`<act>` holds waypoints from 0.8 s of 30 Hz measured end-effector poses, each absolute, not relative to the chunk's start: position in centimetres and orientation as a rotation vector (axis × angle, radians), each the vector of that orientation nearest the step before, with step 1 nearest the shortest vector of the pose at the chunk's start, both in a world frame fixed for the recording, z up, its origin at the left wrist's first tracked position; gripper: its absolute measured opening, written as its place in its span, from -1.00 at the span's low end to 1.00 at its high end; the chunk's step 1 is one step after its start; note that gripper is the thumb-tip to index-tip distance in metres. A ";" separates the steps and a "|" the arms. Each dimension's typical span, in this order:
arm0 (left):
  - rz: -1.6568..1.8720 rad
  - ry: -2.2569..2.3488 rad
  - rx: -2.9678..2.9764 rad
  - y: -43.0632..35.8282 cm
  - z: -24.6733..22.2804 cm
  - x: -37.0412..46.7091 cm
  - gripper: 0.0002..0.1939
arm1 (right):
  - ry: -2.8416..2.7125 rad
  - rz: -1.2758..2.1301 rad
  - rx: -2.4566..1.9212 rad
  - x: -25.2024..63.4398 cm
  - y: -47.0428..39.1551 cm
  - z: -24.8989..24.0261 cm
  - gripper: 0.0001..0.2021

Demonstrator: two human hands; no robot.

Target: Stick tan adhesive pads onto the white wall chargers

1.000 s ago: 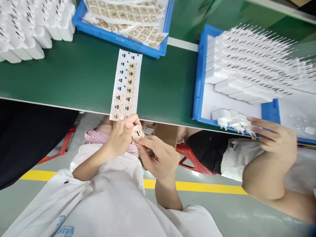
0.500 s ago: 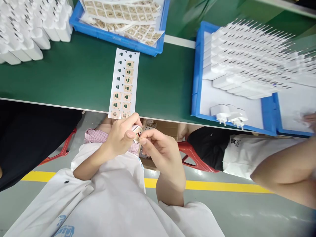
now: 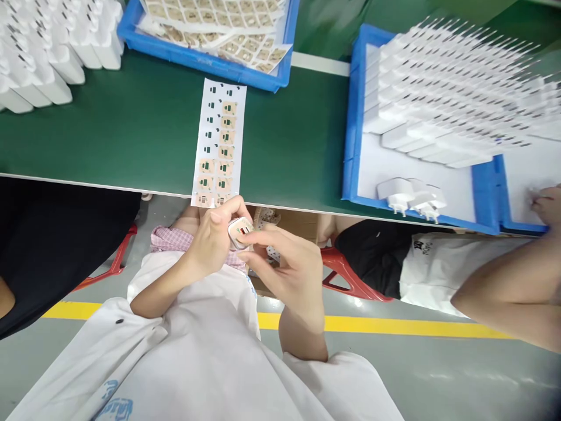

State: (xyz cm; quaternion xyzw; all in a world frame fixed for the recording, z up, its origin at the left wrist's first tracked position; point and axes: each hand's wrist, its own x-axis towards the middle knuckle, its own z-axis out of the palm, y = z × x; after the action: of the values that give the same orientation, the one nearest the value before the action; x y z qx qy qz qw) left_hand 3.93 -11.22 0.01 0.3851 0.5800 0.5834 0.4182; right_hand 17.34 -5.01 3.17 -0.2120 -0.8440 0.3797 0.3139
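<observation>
My left hand [image 3: 215,233] is closed around a small white plug charger [image 3: 234,240], held just past the table's near edge. Its port face is turned up and carries a beige sticker, with a dark and red port opening showing. My right hand [image 3: 291,263] touches that face with the index fingertip, while its thumb stands apart below. Part of the face is hidden under this finger. Just beyond my left hand, a white sticker sheet [image 3: 240,126] lies on the green table. Beige stickers remain on most of its right column and on the near end of its left column.
A blue tray [image 3: 197,58] of sticker sheets stands at the back. White chargers [image 3: 56,58] stand in rows at left. At right, another blue tray [image 3: 350,146] holds many white plug chargers. Co-workers sit on both sides; one person's hand [image 3: 547,204] is at far right.
My right index finger has moved from pinching with the thumb at the charger's edge onto its face, and the thumb has parted from it. The charger's face is turned more upward.
</observation>
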 end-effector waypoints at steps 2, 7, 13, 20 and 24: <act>1.451 1.429 0.919 -11.2 0.3 4.1 -0.09 | -2.234 0.797 -0.451 17.2 -5.4 2.7 -0.87; 1.396 1.386 0.849 -11.4 1.0 4.4 -0.07 | -2.149 0.727 -0.392 17.1 -6.4 1.9 -0.74; 1.352 1.239 0.872 -12.2 2.0 3.1 -0.34 | -1.951 0.854 -0.425 16.7 -6.0 1.6 -0.78; 1.448 1.222 1.108 -13.0 2.3 2.8 -0.56 | -1.728 1.126 -0.506 16.9 -6.0 1.9 -0.88; 1.546 1.345 1.232 -12.9 1.3 3.3 -0.53 | -1.903 1.365 -0.688 17.5 -6.6 3.3 -0.82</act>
State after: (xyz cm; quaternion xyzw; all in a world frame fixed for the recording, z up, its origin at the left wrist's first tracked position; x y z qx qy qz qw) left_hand 3.31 -12.93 1.31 0.4793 0.5234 0.6017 0.3664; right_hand 17.49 -6.58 3.34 -0.2649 -0.7322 0.5253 0.3433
